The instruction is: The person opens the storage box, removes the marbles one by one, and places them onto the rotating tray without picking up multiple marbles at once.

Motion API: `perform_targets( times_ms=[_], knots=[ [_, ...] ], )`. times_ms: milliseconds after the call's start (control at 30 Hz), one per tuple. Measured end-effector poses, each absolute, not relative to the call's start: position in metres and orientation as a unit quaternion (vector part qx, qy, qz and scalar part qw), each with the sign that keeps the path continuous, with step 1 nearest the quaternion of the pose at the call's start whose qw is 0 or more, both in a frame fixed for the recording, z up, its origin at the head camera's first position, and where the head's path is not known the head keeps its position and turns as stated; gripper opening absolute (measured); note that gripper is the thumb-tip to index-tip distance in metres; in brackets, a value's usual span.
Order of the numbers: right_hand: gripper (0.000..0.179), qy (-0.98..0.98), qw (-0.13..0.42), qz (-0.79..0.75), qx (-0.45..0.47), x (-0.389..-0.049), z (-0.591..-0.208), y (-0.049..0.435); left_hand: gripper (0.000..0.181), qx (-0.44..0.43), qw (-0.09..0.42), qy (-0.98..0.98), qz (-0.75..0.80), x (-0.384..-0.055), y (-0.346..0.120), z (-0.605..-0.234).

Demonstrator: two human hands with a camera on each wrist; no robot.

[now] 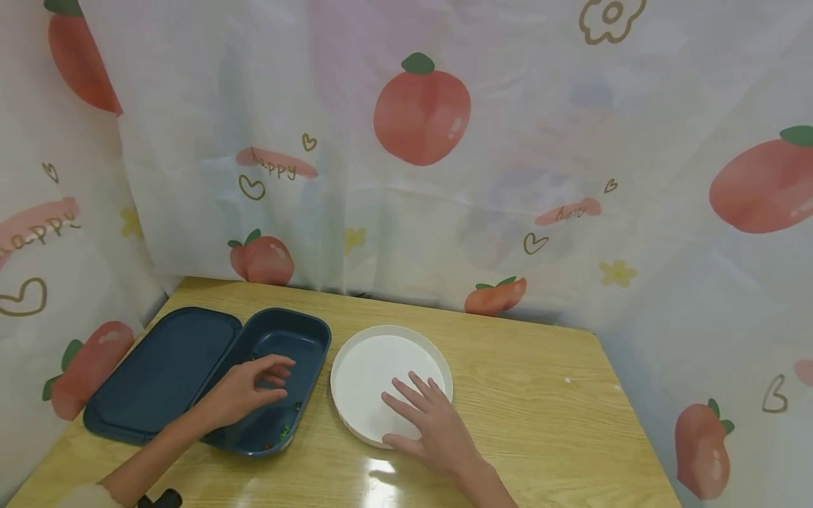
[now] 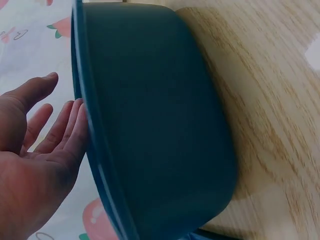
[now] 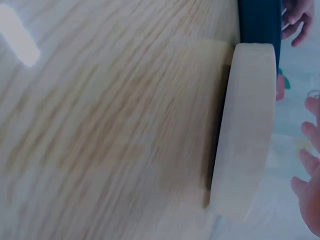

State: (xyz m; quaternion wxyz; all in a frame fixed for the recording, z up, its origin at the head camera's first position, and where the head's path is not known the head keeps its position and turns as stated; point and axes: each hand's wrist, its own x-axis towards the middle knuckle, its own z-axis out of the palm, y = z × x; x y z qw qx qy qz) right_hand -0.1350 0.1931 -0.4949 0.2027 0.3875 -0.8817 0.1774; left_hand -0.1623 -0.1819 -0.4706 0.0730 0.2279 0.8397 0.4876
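Note:
A dark blue rectangular container [image 1: 298, 335] stands on the table, with a few tiny green, reddish and dark pieces [image 1: 285, 432] near its front end, too small to make out. Over it hovers my left hand [image 1: 244, 388], fingers loosely bent and apart from the thumb, with nothing visible between them. To the right lies a round white tray [image 1: 365, 370] with a low rim. My right hand [image 1: 438, 434] is spread above the tray's right front part, holding nothing. The right wrist view shows the white tray's side wall [image 3: 247, 135] and my right fingers beyond its rim.
A flat dark blue lid [image 1: 165, 374] or shallow tray lies against the container's left side. The wooden table [image 1: 533, 395] extends to the right. A white curtain [image 1: 406, 204] printed with peaches hangs behind and at both sides. A black object [image 1: 164, 499] shows at the lower left.

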Motion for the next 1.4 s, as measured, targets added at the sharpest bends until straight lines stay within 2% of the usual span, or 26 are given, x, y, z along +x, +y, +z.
perform_targets(
  times_ms=[400, 600, 1033, 1400],
  knots=[
    [0.057, -0.884, 0.208, 0.138, 0.395, -0.139, -0.504, 0.225, 0.044, 0.193, 0.083, 0.866, 0.455, -0.17, -0.167, -0.482],
    [0.053, -0.887, 0.189, 0.138, 0.398, -0.137, -0.508, 0.237, 0.04, 0.194, 0.086, 0.868, 0.448, -0.17, -0.158, -0.49],
    [0.041, -0.899, 0.154, 0.114, 0.394, -0.137, -0.516, 0.243, 0.038, 0.192, 0.095, 0.866, 0.451, -0.174, -0.149, -0.501],
    [0.039, -0.896, 0.152, 0.126, 0.397, -0.136, -0.521, 0.245, 0.031, 0.198, 0.085, 0.878, 0.427, -0.176, -0.144, -0.505]
  ],
)
